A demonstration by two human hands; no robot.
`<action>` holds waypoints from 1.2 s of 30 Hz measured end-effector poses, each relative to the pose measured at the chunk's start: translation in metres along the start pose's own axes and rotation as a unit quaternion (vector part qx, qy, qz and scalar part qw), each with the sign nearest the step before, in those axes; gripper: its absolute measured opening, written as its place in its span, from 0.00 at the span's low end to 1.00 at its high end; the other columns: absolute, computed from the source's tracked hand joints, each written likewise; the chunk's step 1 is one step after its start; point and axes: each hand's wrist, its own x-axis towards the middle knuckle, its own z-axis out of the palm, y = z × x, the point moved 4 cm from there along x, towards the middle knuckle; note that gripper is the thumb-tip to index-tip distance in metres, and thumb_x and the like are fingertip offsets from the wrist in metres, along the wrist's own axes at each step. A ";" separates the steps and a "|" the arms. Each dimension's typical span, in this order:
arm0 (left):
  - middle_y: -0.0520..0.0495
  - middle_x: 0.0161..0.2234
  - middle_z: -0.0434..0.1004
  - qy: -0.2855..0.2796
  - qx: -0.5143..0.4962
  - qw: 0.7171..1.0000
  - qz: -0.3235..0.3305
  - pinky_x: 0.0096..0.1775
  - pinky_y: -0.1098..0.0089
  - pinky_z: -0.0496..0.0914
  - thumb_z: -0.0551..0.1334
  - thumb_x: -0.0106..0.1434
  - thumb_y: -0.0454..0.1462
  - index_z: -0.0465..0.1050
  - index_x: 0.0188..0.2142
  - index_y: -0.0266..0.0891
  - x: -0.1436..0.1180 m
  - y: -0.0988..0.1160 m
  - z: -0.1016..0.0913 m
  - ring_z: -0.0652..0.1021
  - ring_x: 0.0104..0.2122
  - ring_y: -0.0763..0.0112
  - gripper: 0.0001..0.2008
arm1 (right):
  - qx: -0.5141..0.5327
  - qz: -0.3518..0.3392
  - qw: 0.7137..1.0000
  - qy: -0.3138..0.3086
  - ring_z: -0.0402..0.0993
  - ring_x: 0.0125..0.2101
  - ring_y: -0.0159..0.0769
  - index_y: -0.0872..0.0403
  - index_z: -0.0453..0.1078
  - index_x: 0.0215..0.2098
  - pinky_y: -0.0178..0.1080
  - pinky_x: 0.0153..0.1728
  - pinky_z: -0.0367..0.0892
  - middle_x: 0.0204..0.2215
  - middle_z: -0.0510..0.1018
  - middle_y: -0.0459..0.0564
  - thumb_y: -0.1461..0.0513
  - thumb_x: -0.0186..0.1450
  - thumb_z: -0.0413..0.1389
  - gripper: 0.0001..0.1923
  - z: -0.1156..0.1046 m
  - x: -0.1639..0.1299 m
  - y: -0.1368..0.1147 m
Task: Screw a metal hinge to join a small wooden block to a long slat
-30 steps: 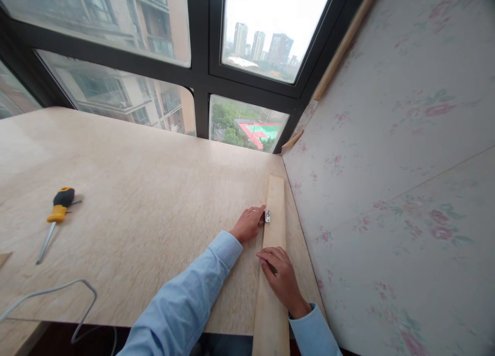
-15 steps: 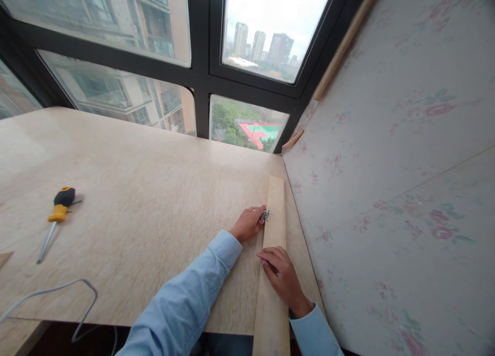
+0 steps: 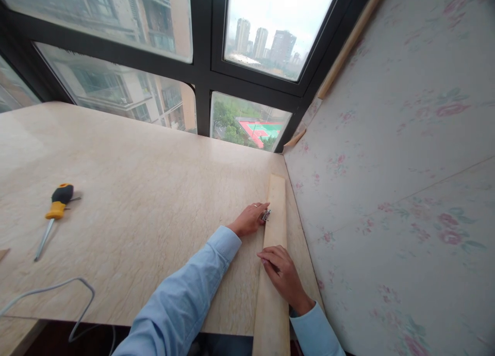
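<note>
The left hand [image 3: 249, 219] closes its fingertips around a small metal fitting [image 3: 265, 215], which sits tilted at their 3 o'clock, right at the near-left edge of a long wooden board [image 3: 276, 227]. Holding it there by its side probably steadies it against that edge and leaves its face visible. At 5 o'clock from that hand, the right hand [image 3: 282, 276] is over the board, fingers curled toward the thumb; whether anything small is pinched between them, I cannot tell. Its low position probably helps keep the wood from shifting.

The board lies lengthwise from 6 toward 12 o'clock on a marbled countertop [image 3: 154, 191], its near end overhanging the edge, perhaps simply because it is long. At 9 o'clock, well apart, a screwdriver [image 3: 58, 209] rests within sight, thin metal pieces beside its handle. A pale cable [image 3: 58, 284] loops below it. The floral wall [image 3: 406, 165] rises toward 2 o'clock.
</note>
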 end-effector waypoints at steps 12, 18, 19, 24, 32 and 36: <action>0.41 0.49 0.73 -0.055 -0.071 0.995 0.034 0.53 0.62 0.67 0.68 0.52 0.29 0.65 0.60 0.37 0.012 -0.003 -0.014 0.73 0.48 0.62 0.35 | 0.000 0.004 1.000 0.000 0.73 0.36 0.39 0.50 0.77 0.41 0.43 0.38 0.68 0.34 0.79 0.50 0.68 0.68 0.53 0.12 0.000 0.000 -0.001; 0.42 0.47 0.73 -0.063 -0.096 0.993 0.037 0.51 0.62 0.68 0.68 0.52 0.31 0.66 0.59 0.36 0.015 -0.003 -0.019 0.74 0.46 0.63 0.34 | -0.003 0.004 1.000 0.005 0.73 0.36 0.39 0.49 0.77 0.42 0.43 0.38 0.68 0.34 0.79 0.50 0.67 0.68 0.52 0.12 0.001 0.000 -0.001; 0.42 0.47 0.73 -0.061 -0.107 0.992 0.035 0.51 0.62 0.68 0.68 0.52 0.31 0.66 0.59 0.36 0.014 -0.003 -0.019 0.74 0.46 0.63 0.34 | -0.004 0.004 1.000 0.005 0.73 0.36 0.39 0.49 0.77 0.42 0.43 0.38 0.68 0.34 0.79 0.50 0.67 0.68 0.52 0.12 0.001 0.000 -0.001; 0.40 0.49 0.74 -0.044 -0.175 0.983 0.022 0.52 0.61 0.68 0.68 0.54 0.32 0.66 0.59 0.37 0.012 -0.008 -0.017 0.75 0.48 0.64 0.32 | -0.004 0.004 1.000 0.004 0.73 0.35 0.39 0.49 0.77 0.42 0.43 0.37 0.68 0.34 0.79 0.50 0.68 0.68 0.52 0.12 0.000 0.001 -0.003; 0.37 0.49 0.75 -0.028 -0.229 0.973 0.021 0.51 0.61 0.70 0.69 0.55 0.33 0.66 0.57 0.33 0.010 -0.016 -0.013 0.77 0.45 0.65 0.30 | -0.006 0.006 1.000 -0.004 0.73 0.36 0.39 0.49 0.76 0.43 0.43 0.37 0.68 0.34 0.79 0.50 0.67 0.68 0.52 0.12 0.000 0.000 -0.002; 0.38 0.48 0.76 0.002 -0.201 0.980 -0.002 0.51 0.61 0.71 0.67 0.56 0.32 0.68 0.55 0.34 0.001 -0.010 -0.016 0.77 0.45 0.64 0.27 | 0.001 0.002 1.000 -0.016 0.74 0.36 0.40 0.48 0.76 0.44 0.44 0.38 0.70 0.35 0.79 0.50 0.66 0.69 0.52 0.13 -0.001 0.000 0.000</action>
